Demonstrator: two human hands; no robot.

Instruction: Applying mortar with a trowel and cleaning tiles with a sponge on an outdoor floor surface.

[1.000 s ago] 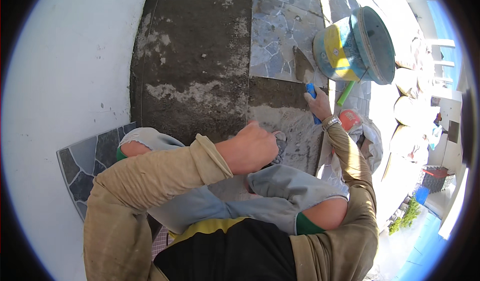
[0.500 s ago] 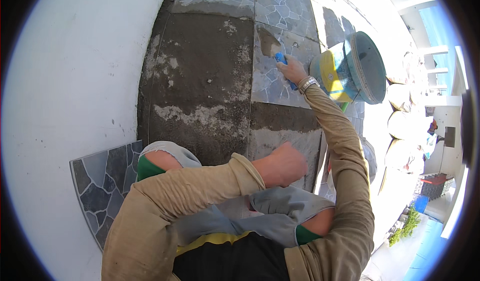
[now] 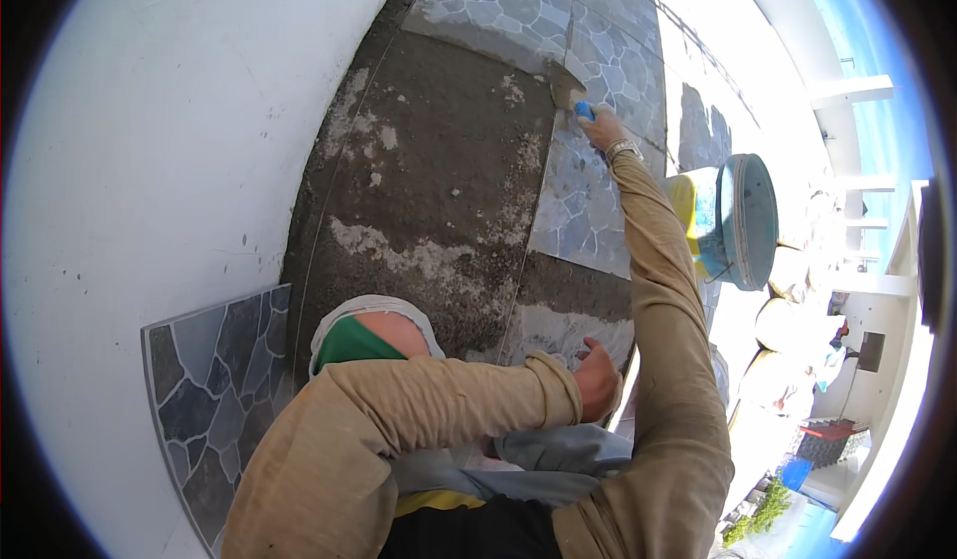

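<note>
My right hand (image 3: pixel 602 128), stretched far forward, is closed around the blue handle of a trowel (image 3: pixel 566 87). The trowel's metal blade lies over the left edge of a stone-patterned floor tile (image 3: pixel 583 205), beside the dark, rough mortar bed (image 3: pixel 429 160). My left hand (image 3: pixel 596 382) is near my knee, loosely curled with one digit sticking up. No object shows in it; its other fingers are mostly hidden. Ahead, another patterned tile (image 3: pixel 488 6) has a grey smear along its near edge.
A blue-green bucket with a yellow patch (image 3: pixel 733 222) stands right of my right forearm. One loose patterned tile (image 3: pixel 214 390) leans against the white wall (image 3: pixel 169 160) at left. A thin string (image 3: pixel 337 195) runs along the bed. Filled sacks (image 3: pixel 783 325) lie farther right.
My right hand has carried the trowel forward, to the tile's far left edge. The left hand has dropped slightly lower, a digit now lifted. The whole view has shifted and turned.
</note>
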